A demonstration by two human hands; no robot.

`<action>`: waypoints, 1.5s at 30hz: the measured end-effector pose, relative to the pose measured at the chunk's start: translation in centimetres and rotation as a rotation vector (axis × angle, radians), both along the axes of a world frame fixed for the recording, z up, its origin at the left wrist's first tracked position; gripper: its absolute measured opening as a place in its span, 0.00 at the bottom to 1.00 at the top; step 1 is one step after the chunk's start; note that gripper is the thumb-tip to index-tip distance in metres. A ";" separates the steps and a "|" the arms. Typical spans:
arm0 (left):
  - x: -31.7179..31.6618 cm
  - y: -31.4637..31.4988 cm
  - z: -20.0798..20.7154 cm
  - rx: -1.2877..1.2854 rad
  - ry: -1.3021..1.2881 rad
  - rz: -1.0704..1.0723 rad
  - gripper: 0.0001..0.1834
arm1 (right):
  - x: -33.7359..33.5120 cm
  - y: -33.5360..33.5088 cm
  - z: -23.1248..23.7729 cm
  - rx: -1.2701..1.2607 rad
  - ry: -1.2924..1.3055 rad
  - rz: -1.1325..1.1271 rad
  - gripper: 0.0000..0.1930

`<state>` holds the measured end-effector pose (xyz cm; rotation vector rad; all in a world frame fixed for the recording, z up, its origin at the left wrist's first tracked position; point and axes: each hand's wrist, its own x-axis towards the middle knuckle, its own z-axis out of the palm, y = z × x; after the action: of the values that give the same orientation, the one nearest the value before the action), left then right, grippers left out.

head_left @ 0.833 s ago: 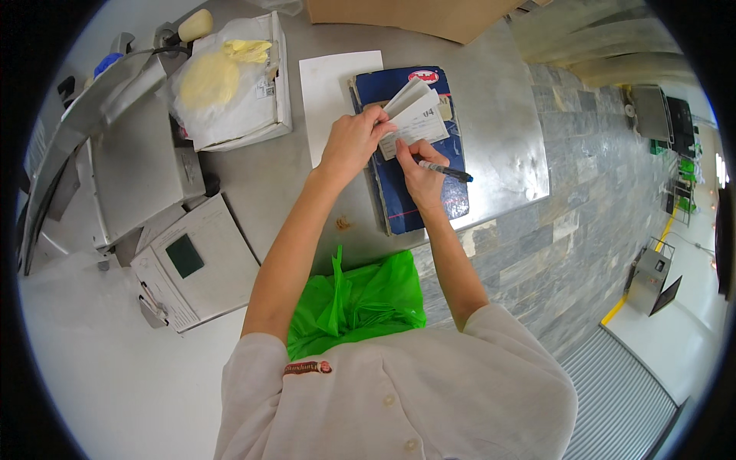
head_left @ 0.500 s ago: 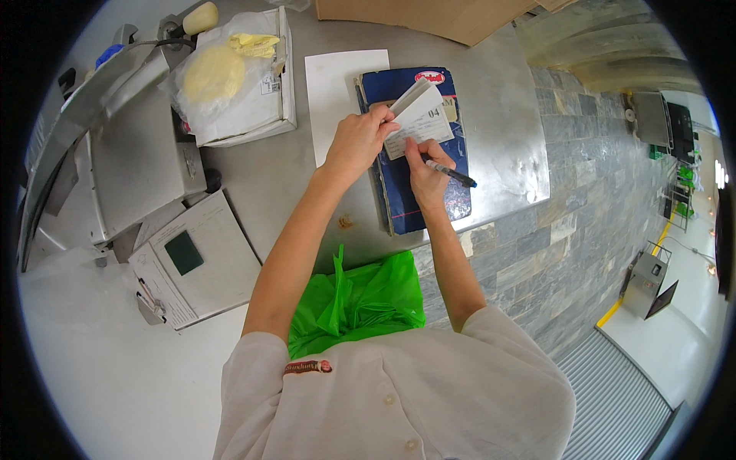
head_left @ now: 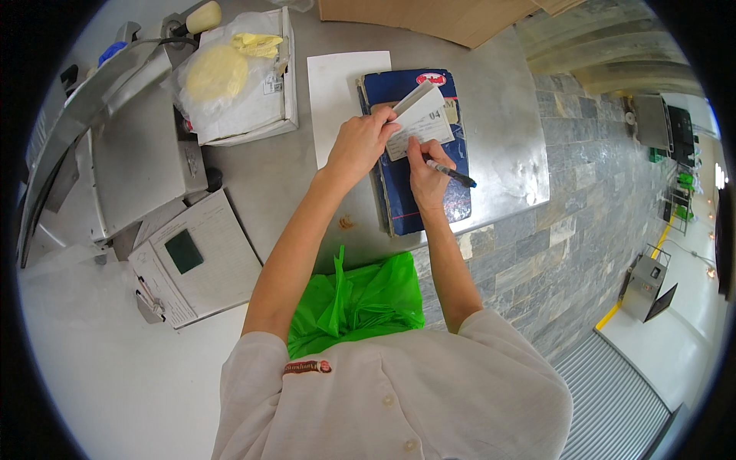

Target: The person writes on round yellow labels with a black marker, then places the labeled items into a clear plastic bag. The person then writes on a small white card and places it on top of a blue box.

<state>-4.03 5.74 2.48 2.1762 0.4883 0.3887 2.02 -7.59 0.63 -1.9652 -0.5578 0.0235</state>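
Observation:
A worn dark blue book (head_left: pixel 399 195) lies on the metal table, with a small pad of printed paper slips (head_left: pixel 431 123) on top of it. My left hand (head_left: pixel 360 142) pinches the pad's left edge between thumb and fingers, some of its leaves lifted. In my right hand (head_left: pixel 429 180) is a dark pen (head_left: pixel 460 177), gripped for writing, its back end pointing to the lower right. The pen's tip is hidden behind my fingers, against the lower part of the slip. A white sheet of paper (head_left: pixel 326 84) lies flat, partly under the book's left side.
A white box (head_left: pixel 288 100) with plastic-wrapped yellow discs stands on the left. Below it lies a clipboard (head_left: pixel 222 253) with papers and a dark green card. A cardboard box (head_left: pixel 414 19) is at the far edge. A green plastic bag (head_left: pixel 368 299) hangs below the table's near edge (head_left: pixel 360 251).
Almost nothing differs. My right hand and pen have shifted very slightly over the slip; my left hand still holds the pad.

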 end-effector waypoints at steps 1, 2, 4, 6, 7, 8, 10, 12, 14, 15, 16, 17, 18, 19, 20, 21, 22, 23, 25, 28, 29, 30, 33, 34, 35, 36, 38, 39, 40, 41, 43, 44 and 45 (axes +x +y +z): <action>0.0 0.0 0.0 -0.003 -0.002 0.001 0.10 | 0.0 -0.1 -0.2 0.001 0.003 -0.002 0.13; 0.0 0.0 0.0 -0.005 -0.006 0.002 0.10 | 0.0 0.0 -0.3 0.004 0.006 -0.003 0.13; 0.0 0.0 0.1 0.009 0.014 -0.003 0.10 | 0.0 -0.1 -0.2 -0.008 0.018 -0.011 0.13; 0.0 -0.1 0.2 0.016 0.029 -0.009 0.09 | 0.0 -0.1 -0.2 -0.013 0.012 -0.010 0.13; 0.0 -0.1 0.3 0.015 0.034 -0.011 0.09 | 0.0 -0.1 -0.3 -0.011 0.000 -0.005 0.13; 0.0 -0.1 0.3 0.015 0.039 -0.013 0.09 | 0.0 0.0 -0.2 -0.010 -0.013 0.001 0.13; -0.1 -0.5 0.6 -0.002 -0.009 0.017 0.08 | -0.2 0.2 0.2 0.010 -0.012 -0.031 0.13; -0.1 -0.8 0.9 -0.004 -0.012 0.019 0.08 | -0.1 0.2 0.2 0.011 -0.011 -0.023 0.12; -0.1 -0.9 1.2 0.006 0.029 -0.011 0.07 | 0.2 0.0 0.1 -0.013 -0.013 0.020 0.12; -0.3 -0.9 0.9 0.070 0.023 -0.054 0.08 | 0.1 0.0 0.1 0.010 -0.021 0.013 0.12; -0.6 -0.8 0.3 0.135 0.016 -0.097 0.08 | -0.1 0.2 0.2 0.033 -0.029 0.004 0.12; -0.7 -0.8 0.2 0.198 0.009 -0.142 0.08 | -0.2 0.2 0.3 0.054 -0.036 -0.006 0.12; -0.7 -1.0 0.2 0.191 0.029 -0.143 0.09 | -0.1 0.2 0.2 0.035 -0.026 -0.005 0.12; -0.7 -1.2 0.3 0.185 0.049 -0.144 0.10 | 0.0 0.1 0.1 0.016 -0.015 -0.004 0.12; -0.6 -1.3 0.5 0.180 0.067 -0.145 0.10 | 0.1 0.1 0.1 -0.001 -0.006 -0.004 0.12; -0.6 -1.7 0.8 0.195 0.075 -0.131 0.12 | 0.3 0.0 0.0 0.052 0.014 -0.031 0.13; -0.7 -2.3 1.0 0.209 0.082 -0.116 0.13 | 0.7 -0.3 -0.1 0.106 0.034 -0.057 0.13; -0.8 -2.7 1.1 0.226 0.091 -0.096 0.14 | 1.1 -0.5 -0.2 0.162 0.055 -0.079 0.14; -0.7 -3.0 1.2 0.268 0.091 -0.076 0.17 | 3.0 -1.3 0.5 0.218 0.166 -0.164 0.15; -0.8 -3.7 0.8 0.296 0.086 -0.045 0.18 | 5.2 -1.7 1.4 0.194 0.250 -0.099 0.16; -0.6 -3.7 0.8 0.305 0.081 -0.035 0.18 | 5.6 -1.6 0.9 0.182 0.250 -0.070 0.16; -0.5 -3.8 0.9 0.299 0.084 -0.040 0.18 | 5.9 -1.7 0.7 0.169 0.251 -0.040 0.16; -0.4 -3.7 1.2 0.289 0.100 -0.048 0.18 | 5.8 -1.6 0.1 0.157 0.173 -0.029 0.15; -0.4 -3.6 1.2 0.288 0.104 -0.047 0.18 | 5.7 -1.6 0.0 0.136 0.148 -0.029 0.15; -0.4 -3.6 1.3 0.286 0.106 -0.045 0.18 | 5.8 -1.7 -0.2 0.137 0.157 -0.019 0.14; -0.4 -3.6 1.3 0.287 0.104 -0.048 0.18 | 5.9 -1.8 -0.4 0.138 0.166 -0.009 0.14; -0.4 -3.7 1.4 0.286 0.100 -0.049 0.18 | 5.9 -1.9 -0.5 0.160 0.200 -0.014 0.14; -0.4 -3.7 1.3 0.291 0.097 -0.048 0.18 | 5.8 -1.9 -0.5 0.180 0.225 -0.029 0.13; -0.3 -3.7 1.2 0.295 0.093 -0.046 0.18 | 5.8 -1.8 -0.5 0.201 0.250 -0.044 0.13; -0.4 -3.7 1.1 0.298 0.091 -0.046 0.18 | 5.7 -1.8 -0.4 0.179 0.214 -0.040 0.13; -0.4 -3.7 1.1 0.282 0.104 -0.046 0.18 | 5.7 -1.6 -0.1 0.135 0.142 -0.032 0.14; -0.4 -3.7 1.2 0.275 0.109 -0.047 0.18 | 5.7 -1.6 -0.1 0.145 0.143 -0.024 0.14; -0.4 -3.7 1.3 0.269 0.106 -0.046 0.18 | 5.7 -1.7 -0.1 0.155 0.143 -0.017 0.14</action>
<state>-4.39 2.05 3.77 2.4734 0.4643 0.3301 7.70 -9.25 0.56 -1.8007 -0.4361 0.1066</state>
